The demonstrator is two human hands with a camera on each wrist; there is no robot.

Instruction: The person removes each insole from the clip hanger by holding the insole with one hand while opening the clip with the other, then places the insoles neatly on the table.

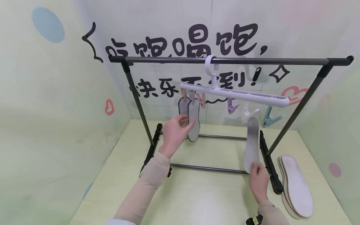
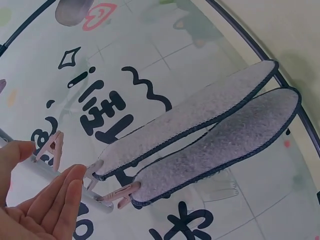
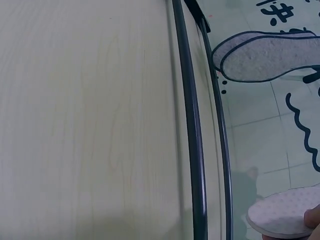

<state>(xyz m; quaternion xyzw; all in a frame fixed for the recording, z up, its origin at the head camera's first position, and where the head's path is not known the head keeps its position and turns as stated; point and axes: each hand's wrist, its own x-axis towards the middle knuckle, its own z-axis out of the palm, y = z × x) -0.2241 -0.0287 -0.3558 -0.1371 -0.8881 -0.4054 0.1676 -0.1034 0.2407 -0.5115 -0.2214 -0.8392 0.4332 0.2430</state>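
"What are we watching first, left of centre in the frame?"

"We're watching the left hand (image 1: 175,131), its thumb standing apart from loosely straightened fingers, pinching nothing. It's hovering by two dark-edged insoles (image 1: 194,112), which are hanging from clips (image 1: 184,94); whether it's touching them, we're not able to tell."

"So we're worrying about a stray knock?"

"Yes. We're guessing that a sideways brush could be working an insole loose, since each clip is biting only its upper end."

"And mid-frame?"

"We're seeing the hanger (image 1: 239,95) hanging by one hook (image 1: 209,65) over the rack's top bar (image 1: 168,60). We're expecting that a hard pull at one end could be swinging or tipping it."

"Right of centre?"

"There the right hand (image 1: 258,179) is pinching a pale insole (image 1: 252,140) by its lower end. Its upper tip is showing just below the white clip (image 1: 249,112), whose jaws we're not seeing clearly. We're judging that a low grip could be letting that tip sway and miss the clip."

"At lower right, we're also noticing stacked insoles (image 1: 298,187) lying beside the rack's foot."
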